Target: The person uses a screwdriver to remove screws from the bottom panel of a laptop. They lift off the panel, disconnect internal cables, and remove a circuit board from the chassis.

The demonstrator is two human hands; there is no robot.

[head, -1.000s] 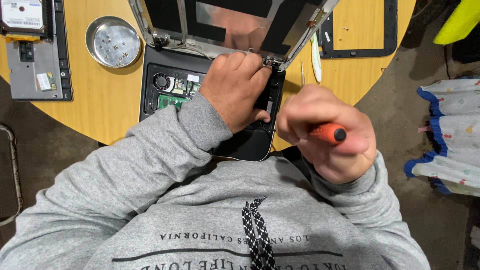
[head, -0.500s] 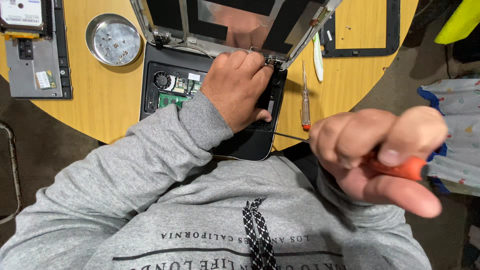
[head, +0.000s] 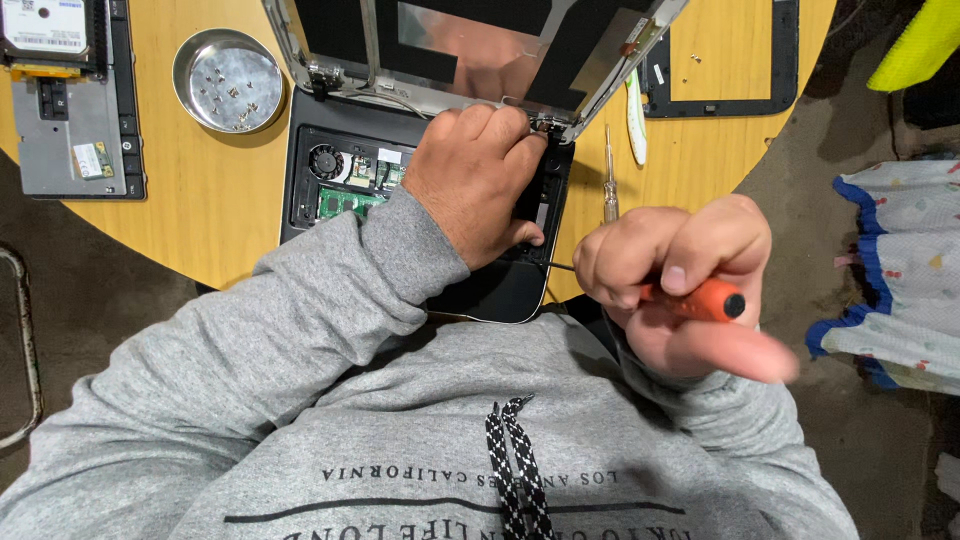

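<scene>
1. Head view: the right hand (head: pixel 680 285) is curled tight around an orange-handled screwdriver (head: pixel 695 300). The handle's black end pokes out past the thumb side, and the thin dark shaft runs left from between the fingers toward the opened laptop base (head: pixel 420 205).
2. The shaft's tip ends near the thumb of the left hand (head: pixel 478 180); whether it touches the base cannot be told.
3. The left hand lies palm down on the laptop base, fingers bent and pressed at the hinge corner, where the tilted screen lid (head: pixel 470 45) meets the base. It grips nothing that can be made out.
4. The base sits on a round wooden table (head: pixel 215 210), its circuit board and fan uncovered left of the left hand.
5. A second, slim screwdriver (head: pixel 609 180) lies on the table just right of the base, above the right hand.
6. A round metal dish (head: pixel 228 80) with small screws sits left of the lid, well apart from both hands.
</scene>
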